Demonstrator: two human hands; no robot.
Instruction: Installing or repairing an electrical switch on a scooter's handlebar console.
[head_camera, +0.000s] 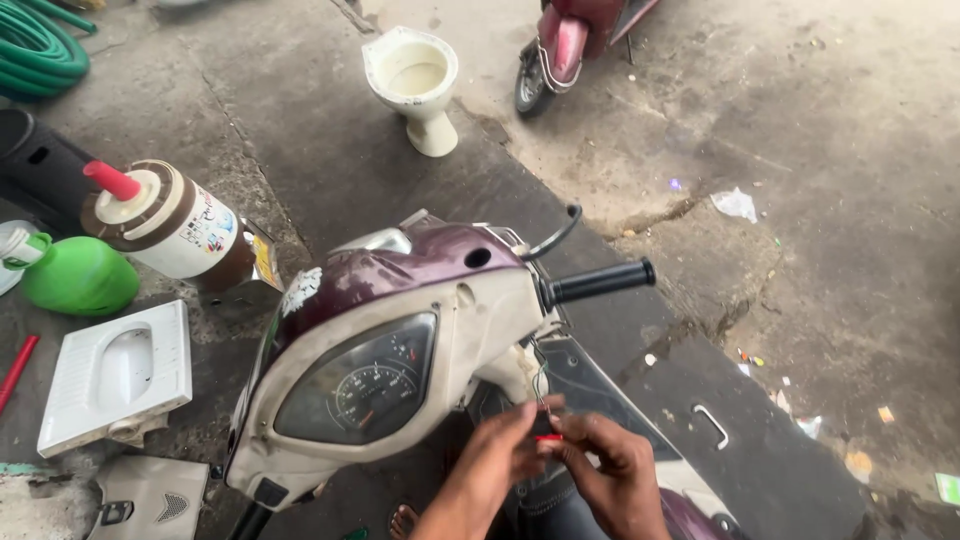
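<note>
A maroon and cream scooter handlebar head with a speedometer dial fills the middle of the view, its black right grip pointing right. Thin wires hang down from under the head. My left hand and my right hand meet just below it, both pinching a small red and black connector at the end of those wires.
A large brown and white bottle with a red spout and a green jug stand at left. A white squat pan lies below them. A white toilet bowl, another maroon scooter and a green hose lie farther off.
</note>
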